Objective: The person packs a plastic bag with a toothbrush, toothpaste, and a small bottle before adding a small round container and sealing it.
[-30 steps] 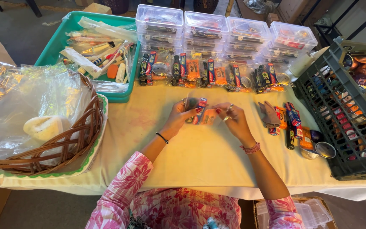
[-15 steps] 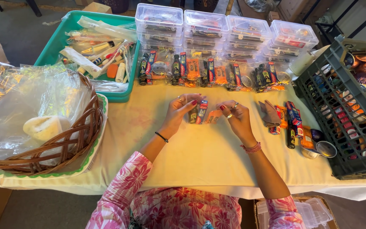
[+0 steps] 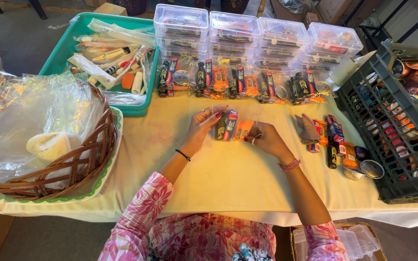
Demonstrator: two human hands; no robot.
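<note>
Both our hands, left and right, grip one clear packet of small items over the surface; a loose pinch could spill them.

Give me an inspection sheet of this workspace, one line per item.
Surface: table under a pale yellow cloth.
Job's things: clear packet of small items, held between both hands.
Clutter: row of filled packets; stacked clear boxes; green tray; wicker basket; grey crate; loose small items.
Grippers: left hand and right hand both pinch the packet.
Cables: nothing seen.
Surroundings: clear box on the floor.
</note>
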